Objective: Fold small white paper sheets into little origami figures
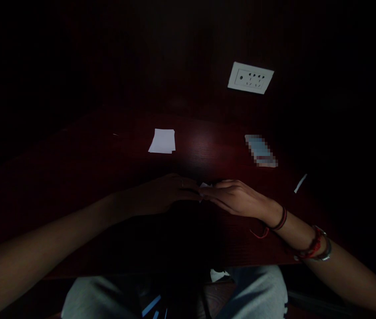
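White sheets [163, 141] and a pixelated rectangle [261, 150] lie beyond the half-hidden paper scrap [205, 185]; right hand [237, 198] pinches it, shadowed left hand's [165, 195] grip unclear.

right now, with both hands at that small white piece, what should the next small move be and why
Probably ease the right hand back slightly while the left hand steadies the small white piece: the fingers of both hands meet at it and cover part of it, so its shape is hard to judge.
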`<state>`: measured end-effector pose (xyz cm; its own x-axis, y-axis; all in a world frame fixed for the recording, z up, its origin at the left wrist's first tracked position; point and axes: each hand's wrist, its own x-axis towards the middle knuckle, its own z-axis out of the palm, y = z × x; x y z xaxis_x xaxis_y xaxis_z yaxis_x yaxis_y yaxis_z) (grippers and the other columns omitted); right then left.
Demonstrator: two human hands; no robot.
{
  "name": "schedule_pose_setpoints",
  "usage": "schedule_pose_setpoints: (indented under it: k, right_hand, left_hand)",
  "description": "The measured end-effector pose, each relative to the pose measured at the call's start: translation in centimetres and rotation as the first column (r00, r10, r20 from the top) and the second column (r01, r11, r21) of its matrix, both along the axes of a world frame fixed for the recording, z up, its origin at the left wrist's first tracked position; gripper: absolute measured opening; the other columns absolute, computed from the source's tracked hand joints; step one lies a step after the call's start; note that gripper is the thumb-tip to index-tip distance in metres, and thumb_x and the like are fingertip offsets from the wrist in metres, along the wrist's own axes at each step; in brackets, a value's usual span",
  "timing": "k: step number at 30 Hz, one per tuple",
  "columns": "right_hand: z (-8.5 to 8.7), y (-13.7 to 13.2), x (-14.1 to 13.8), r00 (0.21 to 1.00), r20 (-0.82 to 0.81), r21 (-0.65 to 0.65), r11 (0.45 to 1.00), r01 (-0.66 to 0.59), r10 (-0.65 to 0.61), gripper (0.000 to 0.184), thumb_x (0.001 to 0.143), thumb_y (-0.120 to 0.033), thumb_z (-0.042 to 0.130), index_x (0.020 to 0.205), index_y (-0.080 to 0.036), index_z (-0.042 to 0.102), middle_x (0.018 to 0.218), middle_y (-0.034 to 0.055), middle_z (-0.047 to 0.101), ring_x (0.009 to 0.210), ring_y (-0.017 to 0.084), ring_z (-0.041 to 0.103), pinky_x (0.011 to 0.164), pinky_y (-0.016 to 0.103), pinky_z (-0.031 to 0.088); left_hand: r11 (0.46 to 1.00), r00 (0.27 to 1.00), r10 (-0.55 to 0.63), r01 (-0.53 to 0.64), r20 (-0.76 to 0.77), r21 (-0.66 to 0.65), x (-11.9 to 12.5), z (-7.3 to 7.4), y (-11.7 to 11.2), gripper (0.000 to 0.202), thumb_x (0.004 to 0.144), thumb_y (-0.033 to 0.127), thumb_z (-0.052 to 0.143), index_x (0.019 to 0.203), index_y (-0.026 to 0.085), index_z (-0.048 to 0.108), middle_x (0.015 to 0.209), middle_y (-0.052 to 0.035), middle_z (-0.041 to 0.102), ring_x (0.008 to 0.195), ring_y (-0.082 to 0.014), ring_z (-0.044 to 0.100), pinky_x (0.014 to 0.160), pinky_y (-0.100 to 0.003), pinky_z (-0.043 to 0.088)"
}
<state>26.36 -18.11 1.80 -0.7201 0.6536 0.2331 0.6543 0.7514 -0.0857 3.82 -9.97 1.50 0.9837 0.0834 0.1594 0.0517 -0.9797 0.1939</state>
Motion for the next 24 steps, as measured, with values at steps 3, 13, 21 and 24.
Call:
schedule_pose_setpoints:
  k: [3,13,21,24]
  right_hand:
    - [-0.06,0.06,0.00,1.000,0.017,-0.006,1.000,0.004,-0.004,0.034,0.087,-0.017,0.036,0.120,-0.013,0.041,0.085,0.0080,0.062,0.078,0.015,0.056,0.071,0.029,0.046]
    - [0.45,-0.49,0.31,0.999,-0.026,-0.039,0.999,0.036,-0.037,0.020,0.081,-0.017,0.042,0.095,-0.013,0.054,0.081,0.0071,0.059,0.073,0.014,0.055,0.070,0.029,0.046]
    - [0.48,-0.49,0.73,0.996,-0.068,-0.062,0.997,0.048,-0.052,0.018,0.080,-0.017,0.042,0.091,-0.013,0.055,0.078,0.0063,0.058,0.072,0.014,0.054,0.070,0.028,0.045]
    - [0.51,-0.49,0.84,0.995,-0.090,-0.047,0.998,0.042,-0.046,0.016,0.080,-0.017,0.042,0.088,-0.013,0.055,0.076,0.0056,0.057,0.070,0.013,0.053,0.069,0.027,0.044]
  left_hand:
    - [1.000,1.000,0.001,-0.001,-0.008,-0.006,-0.06,0.13,-0.03,0.057,0.074,-0.003,0.038,0.121,0.027,0.043,0.126,-0.0018,0.042,0.116,-0.0170,0.036,0.096,-0.035,0.030]
    - [1.000,1.000,-0.018,0.018,0.004,-0.017,-0.11,0.06,0.07,0.060,0.070,-0.007,0.037,0.120,0.027,0.044,0.125,-0.0012,0.043,0.116,-0.0164,0.036,0.096,-0.034,0.030]
    - [1.000,1.000,-0.012,0.012,0.025,-0.003,-0.24,0.04,0.02,0.062,0.067,-0.007,0.039,0.119,0.027,0.044,0.125,-0.0010,0.044,0.115,-0.0167,0.036,0.095,-0.035,0.031]
    - [1.000,0.999,-0.010,0.011,0.044,-0.008,-0.26,0.05,-0.03,0.064,0.065,-0.008,0.038,0.118,0.027,0.045,0.124,-0.0010,0.044,0.115,-0.0164,0.037,0.095,-0.034,0.031]
